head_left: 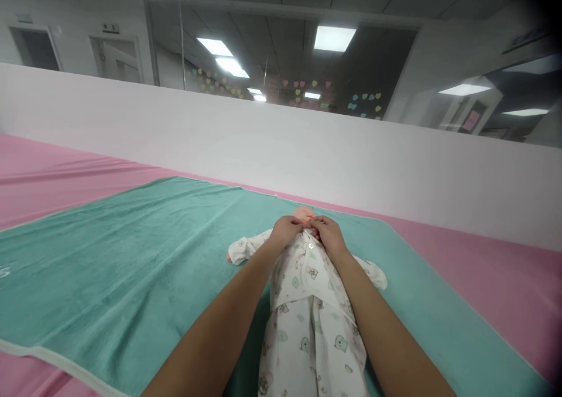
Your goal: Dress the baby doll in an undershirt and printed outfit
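Note:
A baby doll (pixel 304 213) lies on its back, arms spread to both sides. It wears a white jacket (pixel 295 277) and matching trousers (pixel 290 350) with small animal prints. Both of my hands meet at the jacket's neckline, just below the doll's chin. My left hand (pixel 287 228) pinches the collar on one side with its fingertips. Opposite it, my right hand (pixel 328 233) has its fingers closed on the collar's other side. A round button (pixel 311 246) shows on the jacket front below my hands. The fingertips partly hide the doll's neck and the top of the collar.
Under the doll is a green towel (pixel 132 256) with a pale edge and some creases. Pink cloth (pixel 492 274) shows around it. Behind stands a low white wall (pixel 211 133), topped by a glass pane (pixel 281 57) reflecting ceiling lights.

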A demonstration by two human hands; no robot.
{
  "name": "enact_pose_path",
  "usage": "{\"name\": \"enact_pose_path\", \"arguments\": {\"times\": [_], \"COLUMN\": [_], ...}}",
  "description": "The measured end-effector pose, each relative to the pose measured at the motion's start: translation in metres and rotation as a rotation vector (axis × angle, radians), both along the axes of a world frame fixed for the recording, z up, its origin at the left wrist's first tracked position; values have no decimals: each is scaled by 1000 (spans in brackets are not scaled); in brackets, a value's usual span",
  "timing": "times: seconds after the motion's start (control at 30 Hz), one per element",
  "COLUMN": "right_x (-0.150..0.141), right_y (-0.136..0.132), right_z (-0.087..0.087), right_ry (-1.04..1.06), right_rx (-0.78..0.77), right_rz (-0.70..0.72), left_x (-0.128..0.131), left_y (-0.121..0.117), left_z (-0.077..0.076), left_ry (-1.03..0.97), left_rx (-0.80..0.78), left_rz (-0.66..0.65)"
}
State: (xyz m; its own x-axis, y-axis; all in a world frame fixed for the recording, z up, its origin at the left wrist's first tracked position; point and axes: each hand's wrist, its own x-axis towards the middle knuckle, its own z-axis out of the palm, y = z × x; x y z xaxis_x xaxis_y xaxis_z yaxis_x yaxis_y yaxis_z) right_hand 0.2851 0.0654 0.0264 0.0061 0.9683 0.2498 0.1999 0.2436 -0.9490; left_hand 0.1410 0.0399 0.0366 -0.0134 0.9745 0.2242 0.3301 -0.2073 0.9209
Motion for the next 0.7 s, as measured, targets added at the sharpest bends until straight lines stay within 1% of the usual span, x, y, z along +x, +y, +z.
{"name": "enact_pose_path", "arguments": {"times": [0.13, 0.3, 0.5, 0.7], "right_x": [-1, 0, -3, -4], "right_y": [0, -3, -11, -12], "right_z": [0, 2, 9, 11], "right_ry": [12, -43, -149, -333], "right_rx": [13, 30, 106, 196], "right_rz": [-7, -56, -146, -138], "left_x": [0, 0, 1, 0], "left_y": [4, 12, 16, 12], "left_z": [-4, -12, -18, -15], "left_ry": [15, 29, 29, 16], "left_rx": [7, 15, 41, 40], "left_rz": [59, 135, 145, 137]}}
